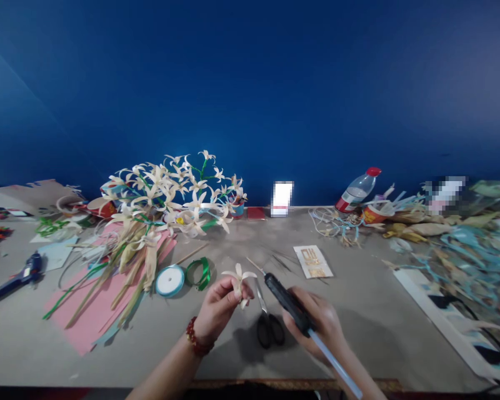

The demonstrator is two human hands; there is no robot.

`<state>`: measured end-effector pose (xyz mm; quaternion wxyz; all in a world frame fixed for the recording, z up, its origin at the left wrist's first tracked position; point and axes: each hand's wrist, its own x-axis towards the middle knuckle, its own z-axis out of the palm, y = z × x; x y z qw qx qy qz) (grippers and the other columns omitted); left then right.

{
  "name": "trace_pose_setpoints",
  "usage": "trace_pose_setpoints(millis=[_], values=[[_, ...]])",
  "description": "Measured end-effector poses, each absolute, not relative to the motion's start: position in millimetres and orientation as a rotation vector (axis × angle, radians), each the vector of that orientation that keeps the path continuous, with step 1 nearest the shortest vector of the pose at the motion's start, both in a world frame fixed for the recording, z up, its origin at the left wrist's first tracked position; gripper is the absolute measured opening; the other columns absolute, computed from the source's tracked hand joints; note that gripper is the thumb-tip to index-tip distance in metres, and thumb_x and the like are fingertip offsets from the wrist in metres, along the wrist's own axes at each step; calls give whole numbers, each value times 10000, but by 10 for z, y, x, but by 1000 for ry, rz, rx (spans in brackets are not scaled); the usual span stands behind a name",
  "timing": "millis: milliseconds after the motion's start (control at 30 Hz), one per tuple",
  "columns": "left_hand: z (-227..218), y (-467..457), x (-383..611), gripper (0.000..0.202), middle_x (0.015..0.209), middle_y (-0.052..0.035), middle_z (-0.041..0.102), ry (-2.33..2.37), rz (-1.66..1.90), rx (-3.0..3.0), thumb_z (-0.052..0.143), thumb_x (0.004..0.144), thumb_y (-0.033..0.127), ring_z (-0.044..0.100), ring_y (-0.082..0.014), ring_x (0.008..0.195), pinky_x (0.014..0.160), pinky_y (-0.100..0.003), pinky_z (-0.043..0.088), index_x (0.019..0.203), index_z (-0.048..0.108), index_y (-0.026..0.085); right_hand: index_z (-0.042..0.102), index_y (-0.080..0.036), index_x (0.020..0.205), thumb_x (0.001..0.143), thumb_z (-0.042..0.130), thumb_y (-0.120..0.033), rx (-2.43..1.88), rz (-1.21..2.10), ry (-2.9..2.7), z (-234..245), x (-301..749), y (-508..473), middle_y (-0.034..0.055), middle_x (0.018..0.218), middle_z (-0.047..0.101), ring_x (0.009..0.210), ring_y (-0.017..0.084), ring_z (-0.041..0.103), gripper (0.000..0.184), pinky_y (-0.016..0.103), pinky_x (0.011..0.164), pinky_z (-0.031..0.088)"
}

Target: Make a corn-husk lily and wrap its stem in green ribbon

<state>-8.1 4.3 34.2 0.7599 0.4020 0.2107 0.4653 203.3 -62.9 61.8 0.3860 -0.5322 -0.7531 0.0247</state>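
Note:
Between the thumb and fingers of my left hand point(225, 305) is a cream-coloured handmade flower point(239, 276), its petals spread upward. My right hand point(319, 322) grips a black hot glue gun point(288, 303), nozzle pointing up and left toward the flower but apart from it. A translucent glue stick point(335, 364) sticks out of its back end. Below and between both hands lie scissors point(270, 329) with black handles. Left of my left hand are a roll of green ribbon point(198, 273) and a white and blue spool point(170, 280).
A large bunch of similar flowers point(195, 203) stands at the back left, above stems on pink paper point(81, 316). A second glue gun point(29, 272) lies far left. At right are a bottle point(358, 191), a printed packet point(312, 261), dried husks point(425, 229) and a power strip point(441, 328).

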Motion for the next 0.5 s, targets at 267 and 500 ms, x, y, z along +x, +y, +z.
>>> trace_pose_setpoints(millis=[267,500], values=[[454,84,-72,245,620,-10,530,435,1026,798,774,754,356,509,-150,662,752,-332,429,679,662,152,630,-196,1051,860,534,-348,-2140,-216,-1795,104,2946,-613,51,614,703,460,233,642,262,266,432,363],[474,71,-66,215,686,-29,599,457,1009,746,795,729,317,546,-149,698,736,-305,426,687,668,148,640,-193,1024,844,548,-288,-2295,-132,-2073,-42,3460,-624,118,916,725,803,282,709,224,333,648,483]])
